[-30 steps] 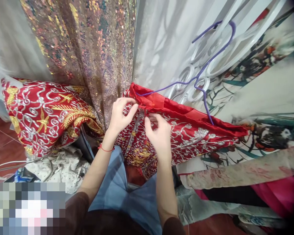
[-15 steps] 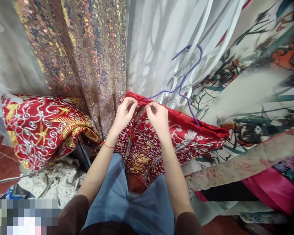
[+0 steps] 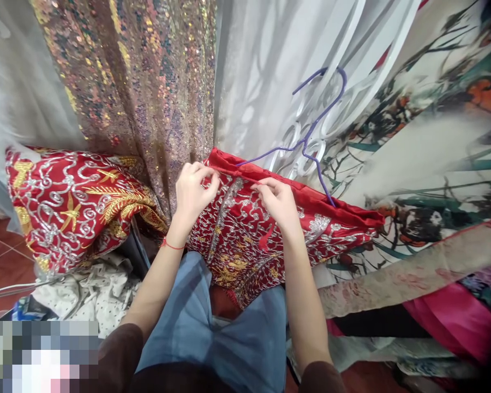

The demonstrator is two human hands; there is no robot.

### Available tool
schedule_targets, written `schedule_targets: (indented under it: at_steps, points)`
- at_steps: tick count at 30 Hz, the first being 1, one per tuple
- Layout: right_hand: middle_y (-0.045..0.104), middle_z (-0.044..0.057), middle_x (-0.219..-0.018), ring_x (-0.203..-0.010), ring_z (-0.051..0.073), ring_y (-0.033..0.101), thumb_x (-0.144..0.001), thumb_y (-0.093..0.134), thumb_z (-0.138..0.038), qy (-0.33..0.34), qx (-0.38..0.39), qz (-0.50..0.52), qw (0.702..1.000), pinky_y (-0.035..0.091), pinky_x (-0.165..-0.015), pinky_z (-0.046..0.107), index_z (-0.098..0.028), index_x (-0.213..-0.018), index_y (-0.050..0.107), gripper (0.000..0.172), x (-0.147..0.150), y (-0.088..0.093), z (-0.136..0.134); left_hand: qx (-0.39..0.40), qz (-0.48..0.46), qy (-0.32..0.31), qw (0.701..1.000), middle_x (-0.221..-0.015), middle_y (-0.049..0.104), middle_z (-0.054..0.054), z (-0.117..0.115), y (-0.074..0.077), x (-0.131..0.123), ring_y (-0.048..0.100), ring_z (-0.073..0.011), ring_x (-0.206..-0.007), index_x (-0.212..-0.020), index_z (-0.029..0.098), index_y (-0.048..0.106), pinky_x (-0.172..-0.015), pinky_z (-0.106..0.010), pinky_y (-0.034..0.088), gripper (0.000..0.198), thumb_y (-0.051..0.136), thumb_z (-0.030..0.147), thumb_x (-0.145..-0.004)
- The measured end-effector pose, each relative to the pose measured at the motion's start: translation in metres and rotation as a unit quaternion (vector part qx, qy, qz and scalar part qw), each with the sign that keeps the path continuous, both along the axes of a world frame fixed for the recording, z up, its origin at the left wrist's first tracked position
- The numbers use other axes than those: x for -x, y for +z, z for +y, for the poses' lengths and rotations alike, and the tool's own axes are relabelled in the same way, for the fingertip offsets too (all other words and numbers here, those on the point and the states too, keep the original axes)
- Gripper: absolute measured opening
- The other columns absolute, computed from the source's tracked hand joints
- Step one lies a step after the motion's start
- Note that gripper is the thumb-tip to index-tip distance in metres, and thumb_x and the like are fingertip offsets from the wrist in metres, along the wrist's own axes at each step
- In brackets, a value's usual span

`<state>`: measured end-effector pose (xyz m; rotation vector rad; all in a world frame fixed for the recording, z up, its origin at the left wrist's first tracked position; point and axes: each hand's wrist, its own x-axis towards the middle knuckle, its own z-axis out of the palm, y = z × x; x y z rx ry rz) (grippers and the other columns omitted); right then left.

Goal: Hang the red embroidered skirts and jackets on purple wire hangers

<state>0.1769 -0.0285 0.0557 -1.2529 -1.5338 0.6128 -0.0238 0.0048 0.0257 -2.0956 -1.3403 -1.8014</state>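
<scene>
red satin edging (image 3: 306, 196) tops the embroidered garment (image 3: 237, 245), placed centrally before the wearer. at left, the left hand (image 3: 194, 188) is curled near the edging; the right hand (image 3: 279, 202) likewise, above a red tassel (image 3: 265, 240). whether anything is pinched cannot be told. purple hanger (image 3: 303, 142) is inserted. edge adjustment is judged in hand; fine two-handed fingerwork seems called for next. no writing or label is legible.

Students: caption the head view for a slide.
Left hand and right hand at an embroidered red garment, purple hanger poking out.
</scene>
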Motion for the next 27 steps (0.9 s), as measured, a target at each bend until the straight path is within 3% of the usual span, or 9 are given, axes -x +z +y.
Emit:
schedule_targets:
  at_steps: [2, 3, 5, 7, 10, 14, 17, 21, 27]
  points:
    - [0.042, -0.005, -0.049, -0.045, 0.006, 0.031, -0.088, 0.05, -0.034, -0.027, -0.005, -0.061, 0.998, 0.027, -0.049, 0.024, -0.016, -0.067, 0.065, 0.033, -0.003, 0.002, -0.004, -0.044, -0.085, 0.056, 0.994, -0.075, 0.063, -0.001, -0.001, 0.003, -0.005, 0.051, -0.0152, -0.075, -0.079, 0.02, 0.073, -0.078, -0.033, 0.043, 0.014, 0.063, 0.027, -0.086]
    - [0.04, -0.005, -0.047, -0.046, 0.006, 0.031, -0.089, 0.051, -0.037, -0.036, -0.013, -0.096, 0.995, 0.027, -0.051, 0.024, -0.015, -0.063, 0.065, 0.036, -0.005, 0.003, -0.006, -0.054, -0.122, 0.044, 0.99, -0.072, 0.062, 0.0, -0.001, 0.005, -0.008, 0.049, -0.0141, -0.072, -0.079, 0.021, 0.074, -0.075, -0.031, 0.042, 0.014, 0.064, 0.029, -0.086]
    - [0.044, -0.005, -0.048, -0.049, 0.007, 0.034, -0.085, 0.059, -0.037, -0.003, -0.021, -0.156, 0.988, 0.03, -0.054, 0.024, -0.015, -0.063, 0.067, 0.032, -0.009, 0.005, -0.009, -0.038, -0.165, -0.051, 0.984, -0.07, 0.062, 0.001, -0.002, 0.006, -0.013, 0.048, -0.0121, -0.066, -0.078, 0.023, 0.075, -0.068, -0.029, 0.041, 0.016, 0.066, 0.033, -0.086]
    - [0.054, -0.003, -0.055, -0.053, 0.007, 0.041, -0.08, 0.066, -0.037, 0.109, -0.003, -0.161, 0.981, 0.034, -0.055, 0.023, -0.016, -0.074, 0.073, 0.023, -0.011, 0.006, -0.01, 0.012, -0.169, -0.185, 0.968, -0.072, 0.065, 0.0, -0.005, 0.006, -0.013, 0.05, -0.0113, -0.064, -0.076, 0.023, 0.075, -0.062, -0.028, 0.04, 0.019, 0.068, 0.038, -0.085]
    - [0.062, -0.002, -0.065, -0.052, 0.008, 0.043, -0.081, 0.066, -0.045, 0.216, 0.008, -0.049, 0.975, 0.033, -0.049, 0.022, -0.019, -0.089, 0.076, 0.029, -0.009, 0.004, -0.006, 0.077, -0.13, -0.312, 0.938, -0.078, 0.067, -0.003, -0.011, 0.002, -0.007, 0.053, -0.0121, -0.066, -0.076, 0.022, 0.075, -0.059, -0.027, 0.039, 0.02, 0.073, 0.041, -0.08]
    - [0.066, 0.001, -0.075, -0.053, 0.008, 0.044, -0.085, 0.063, -0.045, 0.187, -0.05, 0.033, 0.98, 0.034, -0.046, 0.021, -0.021, -0.101, 0.075, 0.031, 0.002, -0.003, 0.004, 0.091, -0.063, -0.303, 0.947, -0.08, 0.066, -0.002, -0.015, -0.002, 0.001, 0.048, -0.011, -0.065, -0.08, 0.022, 0.076, -0.058, -0.026, 0.036, 0.017, 0.075, 0.039, -0.079]
    - [0.066, 0.002, -0.088, -0.063, 0.009, 0.05, -0.089, 0.061, -0.037, 0.201, -0.126, -0.058, 0.97, 0.042, -0.055, 0.023, -0.024, -0.103, 0.075, 0.024, 0.007, -0.005, 0.009, 0.107, -0.033, -0.292, 0.95, -0.082, 0.063, -0.002, -0.014, -0.001, 0.002, 0.043, -0.0099, -0.063, -0.084, 0.021, 0.074, -0.057, -0.026, 0.033, 0.02, 0.075, 0.04, -0.079]
    - [0.061, 0.002, -0.092, -0.074, 0.011, 0.055, -0.095, 0.054, -0.029, 0.206, -0.225, -0.195, 0.932, 0.048, -0.069, 0.026, -0.025, -0.107, 0.073, 0.023, 0.003, -0.001, 0.009, 0.157, -0.022, -0.326, 0.932, -0.077, 0.059, 0.001, -0.013, 0.003, 0.001, 0.039, -0.0095, -0.061, -0.086, 0.02, 0.073, -0.056, -0.025, 0.032, 0.023, 0.075, 0.041, -0.078]
    - [0.063, 0.005, -0.106, -0.087, 0.013, 0.061, -0.1, 0.046, -0.033, 0.119, -0.251, -0.332, 0.901, 0.049, -0.07, 0.026, -0.025, -0.111, 0.069, 0.027, 0.004, -0.001, 0.001, 0.239, -0.06, -0.368, 0.897, -0.076, 0.063, 0.0, -0.011, 0.002, -0.001, 0.047, -0.0094, -0.063, -0.086, 0.018, 0.074, -0.059, -0.025, 0.038, 0.025, 0.079, 0.038, -0.073]
